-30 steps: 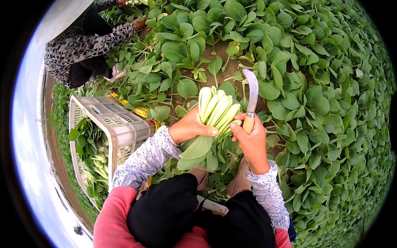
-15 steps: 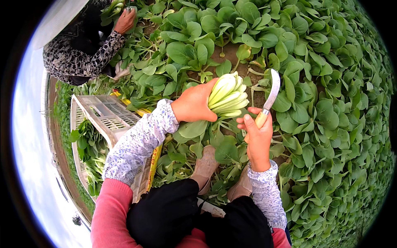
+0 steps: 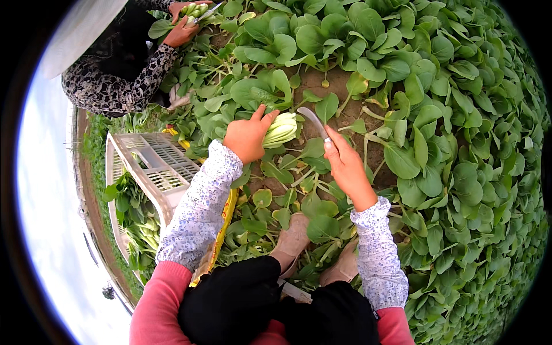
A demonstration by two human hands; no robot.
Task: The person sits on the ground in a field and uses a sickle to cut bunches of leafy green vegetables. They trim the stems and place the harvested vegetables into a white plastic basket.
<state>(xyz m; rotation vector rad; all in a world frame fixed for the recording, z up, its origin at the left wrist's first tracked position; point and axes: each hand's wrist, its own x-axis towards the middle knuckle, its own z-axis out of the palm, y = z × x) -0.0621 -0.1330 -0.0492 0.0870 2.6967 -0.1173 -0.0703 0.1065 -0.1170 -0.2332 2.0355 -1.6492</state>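
Bok choy (image 3: 280, 131) is bunched in my left hand (image 3: 246, 138), its pale cut stems turned right and its leaves spreading out beyond the hand. The thumb and fingers wrap around the bunch. A knife (image 3: 314, 122) with a curved blade and a short light handle is in my right hand (image 3: 346, 164). Its blade slants up and left, and the tip is close to the stem ends. Whether the tip touches them I cannot tell. Both hands are above bare soil and loose leaves.
At my left stands a pale plastic crate (image 3: 167, 198) with bok choy (image 3: 144, 230) beside it. A yellow strip (image 3: 225, 230) runs along my left forearm. Growing bok choy (image 3: 454, 172) fills the right. A co-worker's hand (image 3: 181, 33) works on another bunch at the upper left.
My left hand has moved left with the bunch. My right hand has moved away from me and left, and the knife has swung from upright to pointing left. Both co-worker's hands now show.
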